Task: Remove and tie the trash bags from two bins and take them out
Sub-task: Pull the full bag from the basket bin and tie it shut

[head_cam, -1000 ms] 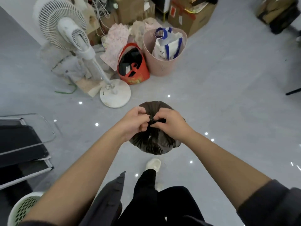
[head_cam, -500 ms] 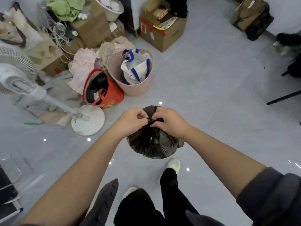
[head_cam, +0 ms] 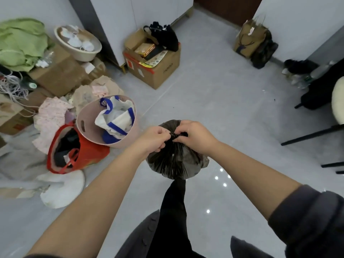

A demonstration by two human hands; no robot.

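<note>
1. Black trash bag (head_cam: pixel 175 162): full and rounded, its plastic pleated toward the top. It hangs under the two hands at the centre of the view, above the grey floor (head_cam: pixel 214 101) and in front of the person's black trouser leg (head_cam: pixel 173 211).
2. Bag neck (head_cam: pixel 174 135): gathered into a tight twisted bunch between the two hands.
3. Left hand (head_cam: pixel 154 138): fingers curled, thumb and fingertips pinching the left side of the neck.
4. Right hand (head_cam: pixel 195 136): fingers curled, pinching the right side of the neck. The two hands almost touch.
5. Pink basket (head_cam: pixel 82 125): just left of the left hand, tilted, with a slot handle in its wall. A white tote bag with blue straps (head_cam: pixel 117 118) sits inside it.
6. Red bag (head_cam: pixel 93 155): open, touching the pink basket on its near left side.
7. White round fan base (head_cam: pixel 63 189): on the floor, nearer than the red bag.
8. Cardboard box (head_cam: pixel 160 71): open, well beyond the hands, by the wall.
</note>
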